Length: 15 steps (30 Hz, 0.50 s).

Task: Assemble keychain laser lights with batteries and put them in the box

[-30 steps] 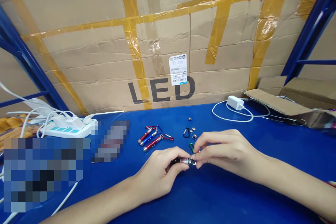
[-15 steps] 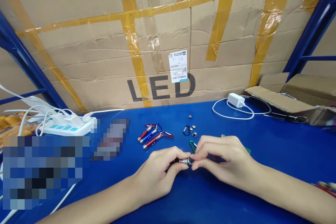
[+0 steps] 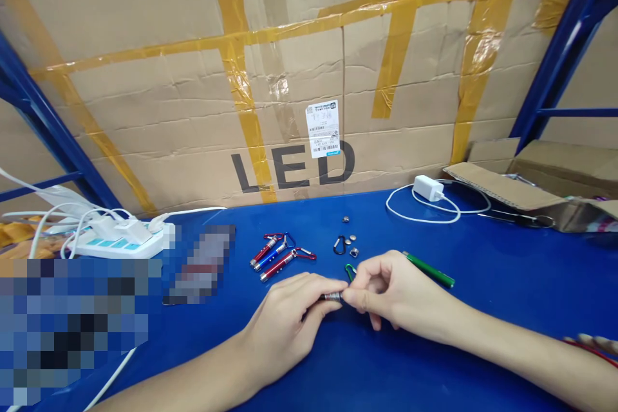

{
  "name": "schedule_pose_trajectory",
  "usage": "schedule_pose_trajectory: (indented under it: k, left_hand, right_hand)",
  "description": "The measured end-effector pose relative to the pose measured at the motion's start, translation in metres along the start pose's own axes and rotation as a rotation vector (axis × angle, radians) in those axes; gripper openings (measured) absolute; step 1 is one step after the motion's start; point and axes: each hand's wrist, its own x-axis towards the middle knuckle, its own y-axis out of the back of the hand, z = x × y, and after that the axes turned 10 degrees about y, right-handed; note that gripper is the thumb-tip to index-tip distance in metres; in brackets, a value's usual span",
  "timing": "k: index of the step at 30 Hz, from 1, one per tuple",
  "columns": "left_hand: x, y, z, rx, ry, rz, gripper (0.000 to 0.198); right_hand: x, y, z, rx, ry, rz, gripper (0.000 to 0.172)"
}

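Observation:
My left hand (image 3: 290, 309) is closed around a small black keychain flashlight (image 3: 331, 297), whose silvery, printed end pokes out between thumb and forefinger. Pinched on the tip of that end are the fingers of my right hand (image 3: 386, 286), which hide whatever sits there. Just behind the right fingertips lies a green carabiner clip (image 3: 349, 271). A green flashlight tube (image 3: 429, 270) rests beyond the right hand. Farther back are a black carabiner clip (image 3: 339, 245), a small metal end piece (image 3: 354, 252) and button cells (image 3: 352, 238).
Two red flashlights (image 3: 277, 266) and a blue one (image 3: 270, 255) lie with clips attached at centre left. A power strip (image 3: 125, 244) with cables stands at left. A white charger (image 3: 428, 188) and an open carton (image 3: 560, 187) are at back right, before a large cardboard wall (image 3: 183, 109).
My right hand has turned and its fingers now cover the flashlight's end, where ribbed metal showed before. More of the green tube is uncovered. The whole view has shifted slightly.

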Motion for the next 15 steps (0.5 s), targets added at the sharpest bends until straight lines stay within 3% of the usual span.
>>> schedule_pose_trajectory:
  k: [3,5,9,11,15]
  left_hand:
    - [0.003,0.002,0.001,0.014,0.003,-0.023,0.024]
    - [0.004,0.003,0.003,0.006,0.041,-0.031,0.023]
    - [0.005,0.004,0.005,0.021,0.133,-0.012,0.020]
    - [0.005,0.004,0.005,0.031,0.139,-0.011,0.019]
    - [0.006,0.004,0.005,0.040,0.147,-0.072,0.020]
  right_hand:
    - [0.000,0.002,0.000,0.009,0.025,-0.006,0.041]
    - [-0.001,0.004,0.002,-0.090,0.131,0.024,0.038]
    - [-0.002,0.013,0.007,-0.470,0.605,0.171,0.022]
    - [-0.001,0.019,0.009,-0.575,0.837,0.178,0.016]
    - [0.000,0.023,0.011,-0.690,1.031,0.144,0.013]
